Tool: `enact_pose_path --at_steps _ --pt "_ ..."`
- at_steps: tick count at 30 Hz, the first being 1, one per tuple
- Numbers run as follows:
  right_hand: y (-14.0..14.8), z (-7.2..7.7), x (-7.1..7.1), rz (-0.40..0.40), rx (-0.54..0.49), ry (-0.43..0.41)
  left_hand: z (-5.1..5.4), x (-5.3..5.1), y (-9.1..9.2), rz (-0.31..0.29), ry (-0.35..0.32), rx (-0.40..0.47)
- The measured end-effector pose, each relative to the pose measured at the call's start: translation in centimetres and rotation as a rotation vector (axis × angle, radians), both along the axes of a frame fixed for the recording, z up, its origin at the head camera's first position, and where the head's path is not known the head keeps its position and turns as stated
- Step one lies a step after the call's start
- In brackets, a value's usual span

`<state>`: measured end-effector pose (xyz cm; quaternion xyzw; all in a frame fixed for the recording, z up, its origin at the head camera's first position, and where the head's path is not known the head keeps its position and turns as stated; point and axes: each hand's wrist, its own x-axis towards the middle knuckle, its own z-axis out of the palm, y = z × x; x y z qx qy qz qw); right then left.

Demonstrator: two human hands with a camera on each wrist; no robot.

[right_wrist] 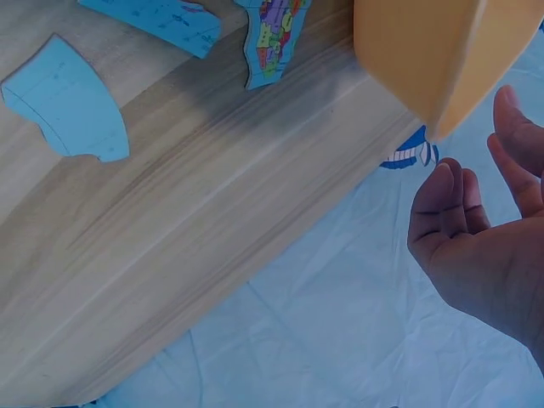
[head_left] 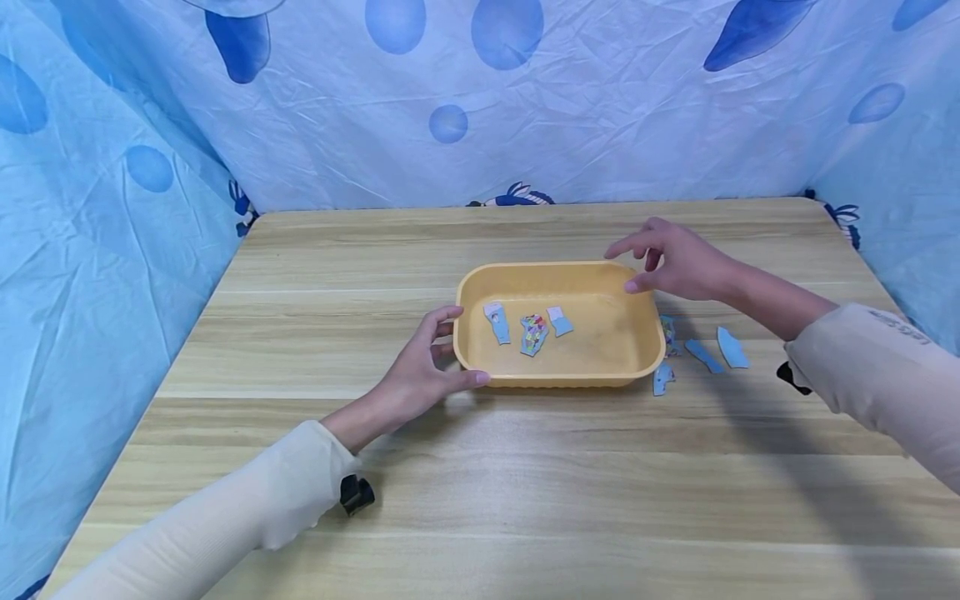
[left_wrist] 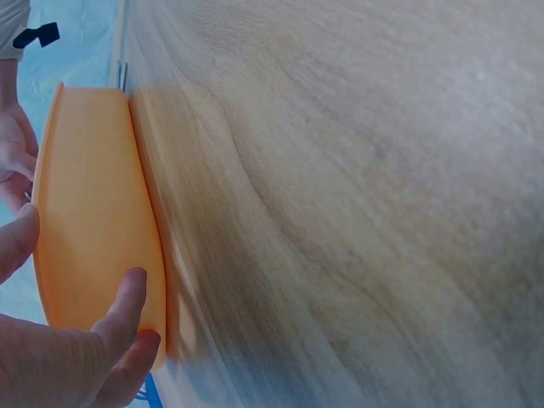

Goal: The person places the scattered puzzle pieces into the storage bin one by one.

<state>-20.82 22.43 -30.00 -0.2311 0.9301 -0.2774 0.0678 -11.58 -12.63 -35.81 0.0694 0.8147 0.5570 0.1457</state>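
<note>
Looking light and fairly stiff, the orange-yellow tray (head_left: 607, 333) sits toward the far middle of the wooden table (head_left: 525, 483), its long sides running left to right. It is probably smooth thin plastic that would slide easily if nudged; the raised rim should give the best hold, most steadily at the two short ends. Three puzzle pieces lie apart on its floor: a narrow blue one (head_left: 496, 322) at the left, a multicoloured one (head_left: 534, 335) in the middle and a small blue one (head_left: 558, 322) to the right of that. They look flat and light, likely card or thin board that could crease, so pinching by the edges would suit them.

At the tray's left end, the left hand (head_left: 408, 375) grips it, thumb on the near-left rim and fingers against the outer wall. Over the far-right corner, the right hand (head_left: 678, 262) hangs with bent fingers, thumb and index well apart and nothing visible between them; whether it touches the rim I cannot tell.

More map-like pieces (head_left: 702, 357) lie on the table just right of the tray, one partly hidden by its edge. Blue patterned cloth (head_left: 360, 125) hangs beyond.
</note>
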Motion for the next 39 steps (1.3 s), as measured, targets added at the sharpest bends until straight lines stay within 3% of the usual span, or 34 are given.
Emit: enact_pose_path --at_steps 39 --pt "6.3 -1.0 1.2 -0.151 0.052 -0.09 0.1 -0.1 0.0 -0.002 0.001 -0.001"
